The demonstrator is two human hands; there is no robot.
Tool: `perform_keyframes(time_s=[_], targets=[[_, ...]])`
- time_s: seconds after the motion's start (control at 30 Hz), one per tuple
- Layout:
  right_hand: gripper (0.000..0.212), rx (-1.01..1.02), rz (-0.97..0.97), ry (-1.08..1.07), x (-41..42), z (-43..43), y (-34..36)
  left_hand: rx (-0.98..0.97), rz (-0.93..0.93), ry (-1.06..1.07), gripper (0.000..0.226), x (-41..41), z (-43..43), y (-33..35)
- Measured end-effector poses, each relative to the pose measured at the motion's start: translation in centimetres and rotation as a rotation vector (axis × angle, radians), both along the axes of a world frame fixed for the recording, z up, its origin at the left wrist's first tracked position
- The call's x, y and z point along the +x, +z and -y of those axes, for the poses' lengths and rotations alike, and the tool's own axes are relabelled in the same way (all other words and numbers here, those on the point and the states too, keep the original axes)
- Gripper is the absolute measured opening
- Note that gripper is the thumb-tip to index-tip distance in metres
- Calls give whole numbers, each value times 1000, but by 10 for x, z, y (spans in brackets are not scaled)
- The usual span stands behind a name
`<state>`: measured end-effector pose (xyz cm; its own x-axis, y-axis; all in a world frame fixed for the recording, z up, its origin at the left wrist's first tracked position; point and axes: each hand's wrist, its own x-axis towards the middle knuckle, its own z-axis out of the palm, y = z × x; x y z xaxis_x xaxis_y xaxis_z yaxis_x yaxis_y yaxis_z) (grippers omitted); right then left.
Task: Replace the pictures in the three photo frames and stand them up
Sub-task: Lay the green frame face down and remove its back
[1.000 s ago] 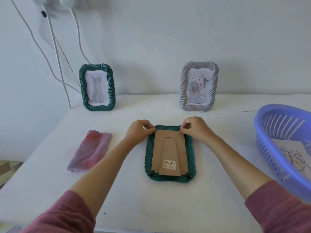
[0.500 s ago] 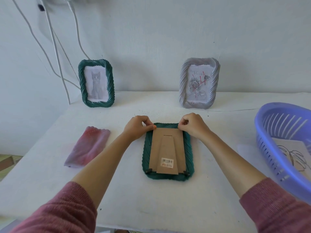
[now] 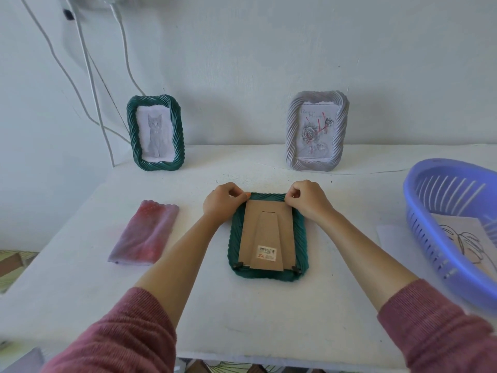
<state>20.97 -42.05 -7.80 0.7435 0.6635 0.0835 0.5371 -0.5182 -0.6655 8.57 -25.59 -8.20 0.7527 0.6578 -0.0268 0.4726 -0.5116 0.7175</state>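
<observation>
- left hand [image 3: 223,201] and right hand [image 3: 309,201] are both curled tight, fingertips pinching at the top corners of the green frame [image 3: 234,238]; can't tell what exactly they've got
- that frame's face-down on the table [image 3: 242,305], cardboard back [image 3: 266,232] up
- right of it: blue basket [image 3: 430,238] with a leaf sketch [image 3: 462,238] inside
- behind it: cat frame [image 3: 155,133] and rose frame [image 3: 317,130], both standing
- left of it: pinkish cloth [image 3: 145,232]

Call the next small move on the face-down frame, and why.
Probably finish turning the top clips, hidden under the fingers: left hand and right hand both pinch the top corners of the face-down frame; its backing is in, stand flat. Locking or unlocking, I cannot tell.
</observation>
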Motion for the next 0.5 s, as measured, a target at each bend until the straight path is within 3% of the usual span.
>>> perform_keyframes(time_s=[0.1, 0.2, 0.37, 0.5], targets=[[15, 88, -62, -20, -5, 10, -4, -187, 169, 46, 24, -11, -4, -4], [17, 231, -101, -92, -14, 25, -5, -239, 250, 54, 17, -28, -2, -3], [16, 222, 1, -112, -49, 47, -12, -199, 227, -40, 5, -60, 13, -5], [13, 151, 161, -71, -86, 64, -14, 2, 211, -170, 6, -94, 36, -11]])
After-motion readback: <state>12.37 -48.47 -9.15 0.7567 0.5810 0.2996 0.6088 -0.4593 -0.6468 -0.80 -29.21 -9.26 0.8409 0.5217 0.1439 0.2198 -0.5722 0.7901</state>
